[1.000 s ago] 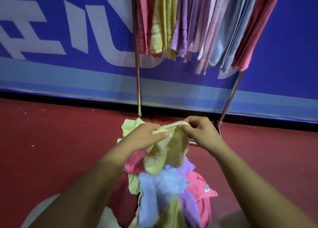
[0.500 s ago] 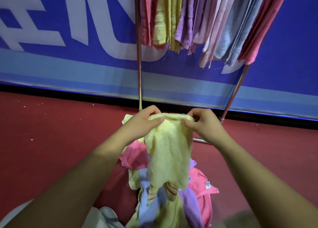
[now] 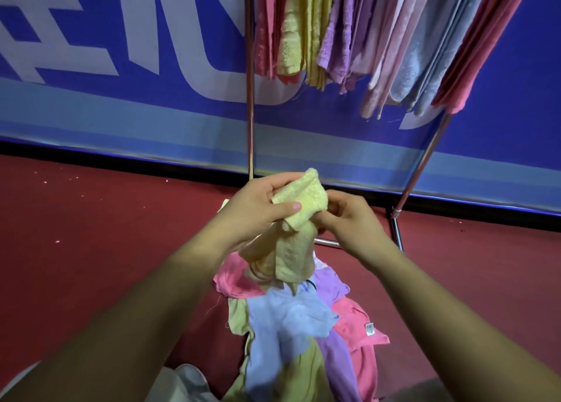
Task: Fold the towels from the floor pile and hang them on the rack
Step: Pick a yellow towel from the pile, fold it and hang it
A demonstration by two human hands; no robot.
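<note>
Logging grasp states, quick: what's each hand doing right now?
Left hand: grips the yellow towel.
Right hand: pinches the same towel.

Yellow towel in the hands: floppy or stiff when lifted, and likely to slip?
Likely floppy: the yellow towel droops and bunches below the left hand and right hand instead of holding a shape. Probably light: a pinch at its top edge carries it. Probably not slippery: its surface looks looped and fuzzy, so a pinch should hold.
</note>
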